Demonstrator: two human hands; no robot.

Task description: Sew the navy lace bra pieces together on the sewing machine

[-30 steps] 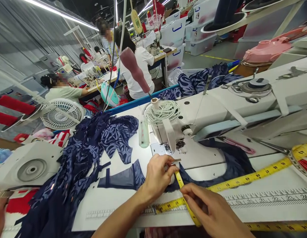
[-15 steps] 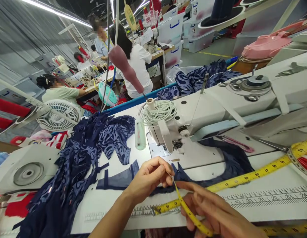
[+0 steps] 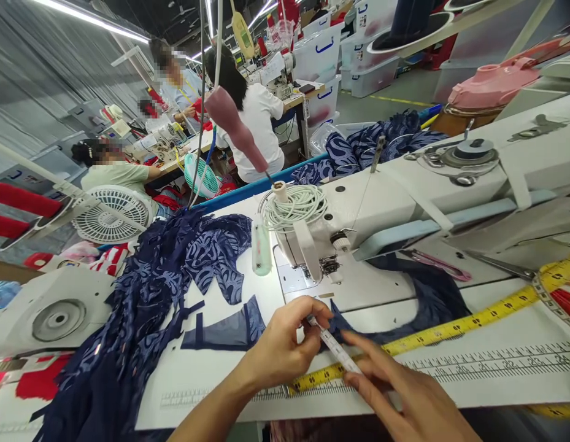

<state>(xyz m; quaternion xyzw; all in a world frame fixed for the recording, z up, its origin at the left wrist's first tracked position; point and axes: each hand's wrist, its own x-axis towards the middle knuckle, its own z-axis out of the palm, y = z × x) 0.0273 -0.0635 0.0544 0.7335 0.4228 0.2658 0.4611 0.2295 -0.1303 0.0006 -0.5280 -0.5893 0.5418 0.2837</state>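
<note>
Pinches the end of a narrow white measuring tape with printed markings point(image 3: 337, 350) in the closed fingers of the left hand point(image 3: 285, 341); grips the strip farther along in the right hand point(image 3: 399, 380), index finger stretched out. Holds it slantwise above the white desk point(image 3: 211, 387), crossing a yellow measuring tape with black numerals point(image 3: 473, 320). Appears to be straightening the strip; likely calls next for a firm pinch at the end and a flat, untwisted length. Works before dark navy cloth point(image 3: 441, 294) curving beside a white metal sewing machine point(image 3: 377, 291), with a heap of navy patterned fabric point(image 3: 142, 294) to the left. Faces, farther off, a co-worker in a white shirt point(image 3: 259, 132).
</note>
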